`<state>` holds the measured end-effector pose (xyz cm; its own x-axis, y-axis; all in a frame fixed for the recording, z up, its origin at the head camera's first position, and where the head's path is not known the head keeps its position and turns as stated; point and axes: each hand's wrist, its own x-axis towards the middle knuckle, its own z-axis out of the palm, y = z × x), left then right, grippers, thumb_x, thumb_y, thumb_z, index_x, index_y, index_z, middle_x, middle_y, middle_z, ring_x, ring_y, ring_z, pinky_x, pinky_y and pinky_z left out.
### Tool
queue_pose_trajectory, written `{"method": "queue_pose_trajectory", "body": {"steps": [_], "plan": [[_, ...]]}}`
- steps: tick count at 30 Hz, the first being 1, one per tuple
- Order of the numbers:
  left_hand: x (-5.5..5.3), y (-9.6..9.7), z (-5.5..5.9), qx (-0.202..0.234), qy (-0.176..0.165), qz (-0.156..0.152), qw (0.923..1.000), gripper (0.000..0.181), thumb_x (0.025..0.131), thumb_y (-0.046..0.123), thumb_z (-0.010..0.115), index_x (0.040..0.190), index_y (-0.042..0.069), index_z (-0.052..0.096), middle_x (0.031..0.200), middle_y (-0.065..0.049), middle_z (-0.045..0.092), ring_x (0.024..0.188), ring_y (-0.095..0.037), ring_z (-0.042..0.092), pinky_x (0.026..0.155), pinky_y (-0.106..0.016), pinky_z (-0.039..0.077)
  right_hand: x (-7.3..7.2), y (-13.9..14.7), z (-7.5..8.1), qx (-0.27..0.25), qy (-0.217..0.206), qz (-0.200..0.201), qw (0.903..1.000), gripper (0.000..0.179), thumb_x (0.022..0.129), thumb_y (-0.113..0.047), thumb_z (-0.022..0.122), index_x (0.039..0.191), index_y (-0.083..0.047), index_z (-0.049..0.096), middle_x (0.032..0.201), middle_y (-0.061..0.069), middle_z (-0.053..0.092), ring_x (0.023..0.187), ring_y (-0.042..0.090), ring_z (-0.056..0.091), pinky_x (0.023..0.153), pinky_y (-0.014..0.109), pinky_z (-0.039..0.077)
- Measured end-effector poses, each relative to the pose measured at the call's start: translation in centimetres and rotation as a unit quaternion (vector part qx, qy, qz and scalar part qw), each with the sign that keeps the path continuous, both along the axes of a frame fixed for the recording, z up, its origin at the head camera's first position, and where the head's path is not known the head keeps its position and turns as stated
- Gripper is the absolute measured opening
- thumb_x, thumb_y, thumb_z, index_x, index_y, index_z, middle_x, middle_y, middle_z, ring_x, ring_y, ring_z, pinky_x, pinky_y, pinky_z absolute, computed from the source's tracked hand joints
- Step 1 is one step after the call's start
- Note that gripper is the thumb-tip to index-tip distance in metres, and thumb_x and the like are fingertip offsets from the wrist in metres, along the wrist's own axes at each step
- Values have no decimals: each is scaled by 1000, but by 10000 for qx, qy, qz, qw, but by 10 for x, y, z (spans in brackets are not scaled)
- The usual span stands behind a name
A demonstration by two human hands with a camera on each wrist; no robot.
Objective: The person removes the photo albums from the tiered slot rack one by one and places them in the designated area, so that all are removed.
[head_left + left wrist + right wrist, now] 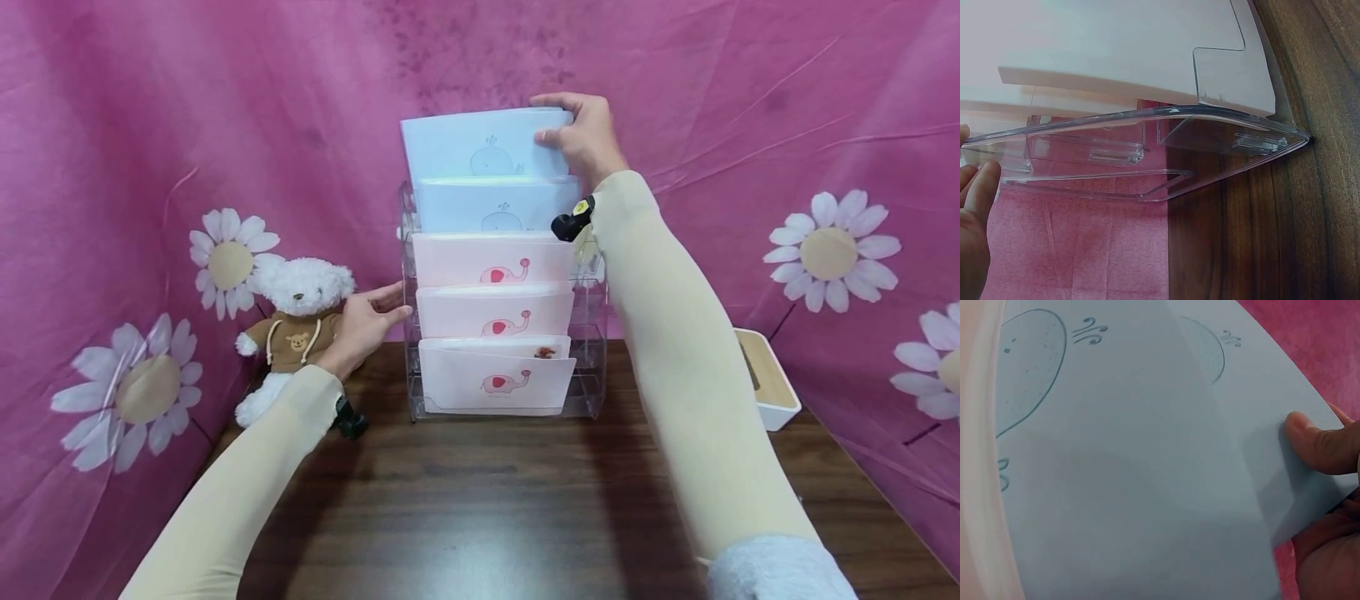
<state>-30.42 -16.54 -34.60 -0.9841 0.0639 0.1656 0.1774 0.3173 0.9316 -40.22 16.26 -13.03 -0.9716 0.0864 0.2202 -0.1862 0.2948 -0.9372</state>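
A clear plastic tiered rack (pixel 585 396) stands on the table and holds several thin notebooks in steps. My right hand (pixel 587 137) pinches the top right corner of the rearmost light blue whale notebook (pixel 450 146), thumb on its front cover. This notebook tilts slightly and rises above a second blue whale notebook (pixel 457 204). Below are pink notebooks (pixel 450 258) with red elephant drawings; the lowest has its cover leaning forward. At the rack's left side wall (pixel 1166 112), my left hand (pixel 365 325) grips the edge between thumb and fingers, partly out of frame in the left wrist view.
A white plush bear (pixel 303 287) in a brown hoodie sits left of the rack, beside my left forearm. A white box with a wooden lid (pixel 772 375) lies to the right. Pink cloth (pixel 315 100) with daisies hangs behind the dark wooden table (pixel 465 500).
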Motion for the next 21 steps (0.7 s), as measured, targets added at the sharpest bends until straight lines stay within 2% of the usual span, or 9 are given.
{"method": "queue_pose_trajectory", "body": {"steps": [4, 12, 15, 21], "plan": [[-1, 2, 0, 73, 77, 5, 9999, 55, 93, 13, 74, 145, 10, 56, 143, -14, 61, 133, -25, 60, 107, -32, 50, 5, -3, 7, 225, 278, -209, 9991, 49, 88, 1, 75, 121, -35, 75, 143, -12, 60, 122, 17, 62, 110, 39, 50], [0, 0, -1, 142, 23, -21, 9999, 55, 93, 11, 73, 145, 8, 55, 142, -14, 61, 132, -25, 61, 106, -30, 49, 14, -11, 15, 324, 923, -404, 9944, 45, 86, 3, 76, 119, -29, 77, 139, -8, 66, 120, 16, 66, 102, 34, 55], [-2, -1, -1, 121, 30, -6, 9999, 56, 93, 13, 74, 145, 9, 55, 143, -14, 61, 134, -24, 60, 108, -31, 49, 19, -12, 21, 69, 1256, -496, 9908, 45, 85, 5, 75, 118, -26, 77, 136, -5, 69, 119, 15, 68, 103, 31, 54], [-4, -2, -2, 205, 28, -55, 9998, 56, 93, 11, 73, 145, 8, 54, 144, -14, 60, 134, -25, 59, 106, -29, 49, 34, -12, 34, -985, 1751, -555, 9780, 44, 84, 12, 73, 111, -21, 80, 124, 1, 74, 107, 15, 70, 99, 29, 56]]}}
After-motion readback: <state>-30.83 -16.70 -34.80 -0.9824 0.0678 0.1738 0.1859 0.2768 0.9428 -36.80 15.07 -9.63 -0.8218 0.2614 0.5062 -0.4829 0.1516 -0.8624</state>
